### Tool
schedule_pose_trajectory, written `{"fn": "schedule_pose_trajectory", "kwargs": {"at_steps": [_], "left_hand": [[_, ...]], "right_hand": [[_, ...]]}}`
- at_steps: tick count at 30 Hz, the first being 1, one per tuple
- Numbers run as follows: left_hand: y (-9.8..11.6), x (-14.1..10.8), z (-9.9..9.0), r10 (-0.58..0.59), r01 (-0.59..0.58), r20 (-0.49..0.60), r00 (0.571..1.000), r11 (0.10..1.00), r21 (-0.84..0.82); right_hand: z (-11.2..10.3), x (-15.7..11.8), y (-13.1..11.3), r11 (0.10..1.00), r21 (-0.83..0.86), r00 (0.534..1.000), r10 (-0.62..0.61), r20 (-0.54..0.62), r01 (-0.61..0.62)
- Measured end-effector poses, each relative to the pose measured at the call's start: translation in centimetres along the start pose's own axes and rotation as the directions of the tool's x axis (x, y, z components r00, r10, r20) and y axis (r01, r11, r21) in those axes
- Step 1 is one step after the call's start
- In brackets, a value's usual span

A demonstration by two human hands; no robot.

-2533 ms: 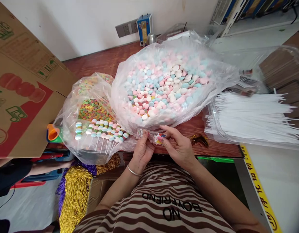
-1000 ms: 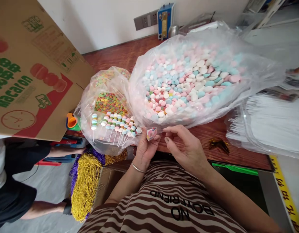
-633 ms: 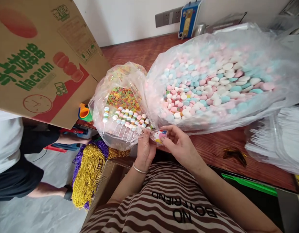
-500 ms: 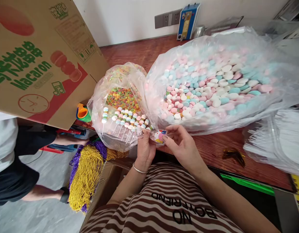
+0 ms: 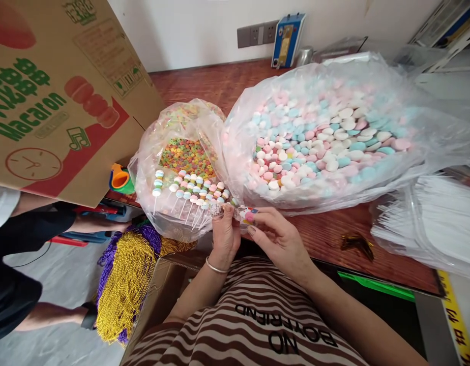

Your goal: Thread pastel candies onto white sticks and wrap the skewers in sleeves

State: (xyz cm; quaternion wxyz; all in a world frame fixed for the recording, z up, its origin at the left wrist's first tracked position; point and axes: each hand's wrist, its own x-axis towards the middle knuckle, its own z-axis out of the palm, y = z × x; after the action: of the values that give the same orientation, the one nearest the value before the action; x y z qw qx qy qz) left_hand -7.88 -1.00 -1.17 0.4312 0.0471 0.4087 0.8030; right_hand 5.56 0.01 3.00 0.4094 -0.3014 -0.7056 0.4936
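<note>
My left hand [image 5: 226, 233] is closed, pinching a small clear plastic bag with a colourful print [image 5: 245, 214] between thumb and fingers. At the bag's other end are the bent thumb and index finger of my right hand [image 5: 283, 239], with the fingertips at its edge. Just beyond my left hand, several candy skewers [image 5: 197, 189] of pastel and coloured pieces on white sticks lie in a row. They rest on an opened plastic sack of small ring-shaped candies [image 5: 187, 157]. A larger clear sack holds pink, white and blue round candies [image 5: 334, 137].
A cardboard carton [image 5: 67, 101] stands at left, partly blocking a person [image 5: 32, 223]. Gold and purple bead strings [image 5: 126, 284] hang below. White sticks in a bag [image 5: 441, 223] and gold twist ties [image 5: 357, 245] lie right on the red-brown table [image 5: 326, 231]. A blue device [image 5: 288, 40] stands by the wall.
The view has shifted slightly, so the table's things sit a little further left. My right fingers have moved slightly along the small bag's end. My left hand keeps its hold.
</note>
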Motion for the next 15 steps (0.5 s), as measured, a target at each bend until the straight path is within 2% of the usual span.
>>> {"fn": "schedule_pose_trajectory", "kwargs": {"at_steps": [2, 5, 8, 11, 15], "left_hand": [[-0.2, 0.0, 0.1, 0.007, -0.007, 0.006, 1.0, 1.0, 0.009], [-0.2, -0.2, 0.3, -0.013, 0.012, 0.054, 0.998, 1.0, 0.014], [0.4, -0.5, 0.5, -0.116, 0.11, 0.157, 0.981, 0.993, 0.052], [1.2, -0.6, 0.5, -0.243, 0.218, 0.238, 0.941, 0.968, 0.124], [1.4, -0.4, 0.3, -0.242, 0.218, 0.209, 0.947, 0.967, 0.132]], "right_hand": [[0.0, -0.1, 0.2, 0.999, -0.014, 0.999, -0.037, 0.037, 0.037], [-0.1, -0.2, 0.5, 0.987, -0.131, 0.995, -0.098, -0.011, 0.096], [-0.5, 0.0, 0.6, 0.964, -0.234, 0.985, -0.153, -0.084, 0.13], [-1.0, 0.2, 0.6, 0.96, -0.249, 0.985, -0.152, -0.08, 0.128], [-1.6, 0.4, 0.6, 0.957, -0.256, 0.987, -0.154, -0.047, 0.137]]}}
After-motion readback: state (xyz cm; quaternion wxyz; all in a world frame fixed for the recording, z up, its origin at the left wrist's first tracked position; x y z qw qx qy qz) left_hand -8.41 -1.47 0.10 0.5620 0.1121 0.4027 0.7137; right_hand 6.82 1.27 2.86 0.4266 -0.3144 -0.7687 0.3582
